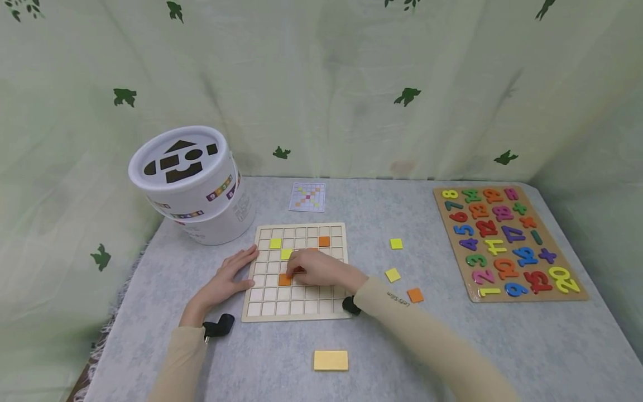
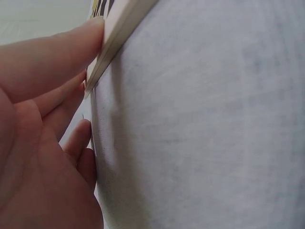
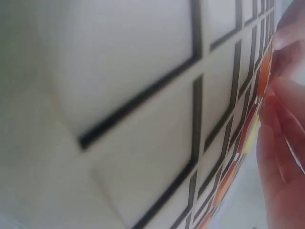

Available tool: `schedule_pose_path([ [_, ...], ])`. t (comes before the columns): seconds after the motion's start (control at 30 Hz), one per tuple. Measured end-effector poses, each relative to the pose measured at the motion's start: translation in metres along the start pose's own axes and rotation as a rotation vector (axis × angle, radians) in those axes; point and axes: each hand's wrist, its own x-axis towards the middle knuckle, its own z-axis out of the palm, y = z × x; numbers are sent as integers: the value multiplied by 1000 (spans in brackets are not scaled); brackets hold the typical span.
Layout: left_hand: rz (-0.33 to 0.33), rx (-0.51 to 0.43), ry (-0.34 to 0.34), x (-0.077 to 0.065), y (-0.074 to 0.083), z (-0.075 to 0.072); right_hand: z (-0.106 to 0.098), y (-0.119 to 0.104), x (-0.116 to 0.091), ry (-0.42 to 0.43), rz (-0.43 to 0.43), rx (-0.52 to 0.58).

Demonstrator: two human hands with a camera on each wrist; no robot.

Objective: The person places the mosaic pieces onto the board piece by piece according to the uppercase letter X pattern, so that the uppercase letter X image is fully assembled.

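A square wooden grid board (image 1: 268, 308) lies on the table with several coloured tiles in its cells. My left hand (image 1: 226, 283) rests along the board's left side; in the left wrist view its thumb (image 2: 71, 50) meets the board's edge (image 2: 112, 43). Over the middle of the board is my right hand (image 1: 318, 268), fingers curled, fingertips pinching at the upper right corner of an orange tile (image 1: 284, 280). That orange tile (image 3: 263, 74) lies flat in the right wrist view, right beside the fingertips. Two yellow tiles, one of them this yellow tile (image 1: 276, 243), and another orange tile (image 1: 324, 241) sit farther back; the hand covers part of the centre.
Right of the board lie loose yellow tiles (image 1: 393, 274) and a loose orange tile (image 1: 414, 295). A pattern card (image 1: 307, 197) is behind the board, a white bucket (image 1: 201, 212) back left, a number puzzle board (image 1: 472, 273) at the right, a pale yellow block (image 1: 331, 360) in front.
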Motion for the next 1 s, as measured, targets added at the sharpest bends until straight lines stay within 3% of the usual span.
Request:
schedule_pose_path([
  [0.17,11,19,2,0,-1,0,0,-3,-2,-62,-4,-21],
  [0.37,33,37,3,1,-3,2,-11,-1,-19,-1,50,73],
  [0.47,34,40,2,0,-4,2,-24,10,-44,67,129,160],
  [0.63,22,42,2,-1,-3,1,-46,36,-103,169,269,241],
  [0.73,18,37,1,-1,-2,0,-52,49,-137,193,347,200],
  [0.83,17,35,0,-1,-2,0,-54,57,-162,158,395,125],
  [1.0,8,37,3,0,-2,1,-48,64,-177,108,375,25],
])
